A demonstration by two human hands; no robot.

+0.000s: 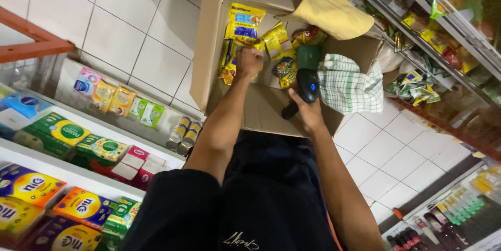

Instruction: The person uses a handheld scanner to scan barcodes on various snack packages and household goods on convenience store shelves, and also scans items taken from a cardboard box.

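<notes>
Green and yellow boxed goods (62, 131) fill the shelf at left, with two cans (185, 133) on the lower ledge just beside them. The left hand (249, 62) reaches into the open cardboard box (209, 47), fingers curled closed on a yellow snack packet (241, 26) among other packets. The right hand (309, 115) is wrapped around the grip of a black barcode scanner (307, 88), held over the box's near wall. A green-checked cloth (350, 85) lies in the box, touching the scanner's right side.
</notes>
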